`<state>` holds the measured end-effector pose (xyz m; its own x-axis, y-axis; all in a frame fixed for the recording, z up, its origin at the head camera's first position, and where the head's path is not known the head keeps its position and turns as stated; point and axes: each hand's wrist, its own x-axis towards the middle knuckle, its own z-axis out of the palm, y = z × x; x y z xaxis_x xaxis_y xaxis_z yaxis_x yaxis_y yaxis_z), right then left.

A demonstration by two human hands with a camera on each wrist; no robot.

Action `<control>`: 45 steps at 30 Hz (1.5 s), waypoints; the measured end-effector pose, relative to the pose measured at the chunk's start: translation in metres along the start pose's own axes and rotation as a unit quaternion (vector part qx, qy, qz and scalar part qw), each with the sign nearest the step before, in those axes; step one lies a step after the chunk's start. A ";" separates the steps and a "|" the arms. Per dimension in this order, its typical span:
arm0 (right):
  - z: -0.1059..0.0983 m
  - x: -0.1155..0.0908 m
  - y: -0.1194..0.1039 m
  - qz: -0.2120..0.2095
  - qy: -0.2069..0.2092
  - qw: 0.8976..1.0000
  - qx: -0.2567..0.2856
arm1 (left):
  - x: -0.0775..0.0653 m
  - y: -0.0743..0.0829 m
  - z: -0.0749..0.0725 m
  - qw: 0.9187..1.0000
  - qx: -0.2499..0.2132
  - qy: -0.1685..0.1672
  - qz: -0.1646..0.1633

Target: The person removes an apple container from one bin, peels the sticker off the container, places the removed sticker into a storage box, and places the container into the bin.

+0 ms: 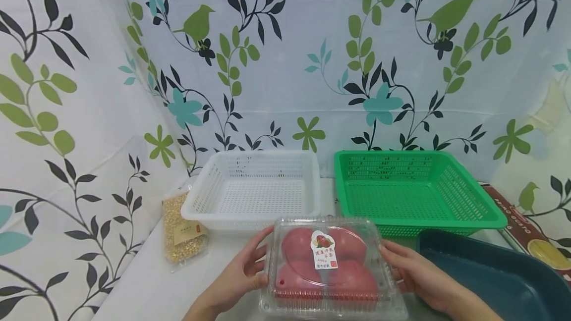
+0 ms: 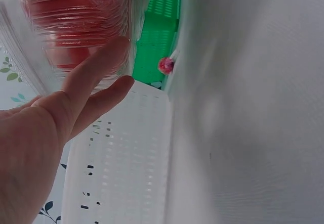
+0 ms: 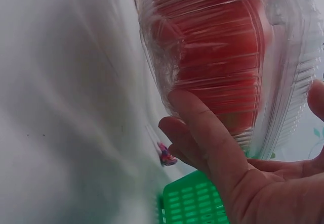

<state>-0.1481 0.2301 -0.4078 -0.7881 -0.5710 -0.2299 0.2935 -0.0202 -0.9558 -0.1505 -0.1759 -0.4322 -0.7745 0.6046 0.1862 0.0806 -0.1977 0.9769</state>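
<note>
Fruit box [image 1: 327, 266]: my left hand [image 1: 241, 274] and right hand [image 1: 419, 274], half-curled, grip it, apparently above the table [image 1: 153, 281] inside its left edge.

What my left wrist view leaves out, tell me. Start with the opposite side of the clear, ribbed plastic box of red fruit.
Observer: A bare right hand holds the box on its right side.

Operator: Describe the lid.

Observer: A white label printed with characters sits on top.

Operator: Now report what lies right of that hand.

Observer: A dark blue, round-cornered tray, nearer the person than the green perforated plastic basket.
</note>
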 end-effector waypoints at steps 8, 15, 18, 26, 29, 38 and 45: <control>0.002 0.001 0.008 0.011 -0.001 1.000 0.014 | -0.004 -0.005 -0.001 1.000 -0.005 0.001 -0.027; 0.004 0.004 0.020 0.014 0.016 1.000 0.017 | -0.004 -0.013 -0.006 0.999 -0.002 -0.003 -0.046; 0.006 0.005 0.024 0.027 0.037 0.999 0.009 | -0.003 -0.017 -0.007 0.998 -0.014 0.004 -0.064; 0.009 0.010 0.027 0.047 0.092 0.994 -0.030 | 0.002 -0.026 -0.012 0.996 -0.017 0.000 -0.085; 0.010 0.011 0.028 0.044 0.097 0.994 -0.034 | 0.005 -0.029 -0.015 0.997 -0.020 -0.006 -0.078; 0.011 0.015 0.028 0.028 0.081 0.996 -0.028 | 0.009 -0.031 -0.020 0.995 -0.024 -0.003 -0.092; 0.011 0.014 0.030 0.012 0.069 0.997 -0.023 | 0.009 -0.029 -0.021 0.995 -0.022 -0.007 -0.100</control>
<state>-0.1440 0.2127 -0.4377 -0.8491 -0.4526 -0.2725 0.2904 0.0311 -0.9564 -0.1735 -0.1808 -0.4612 -0.7638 0.6454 -0.0095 -0.1013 -0.1054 0.9893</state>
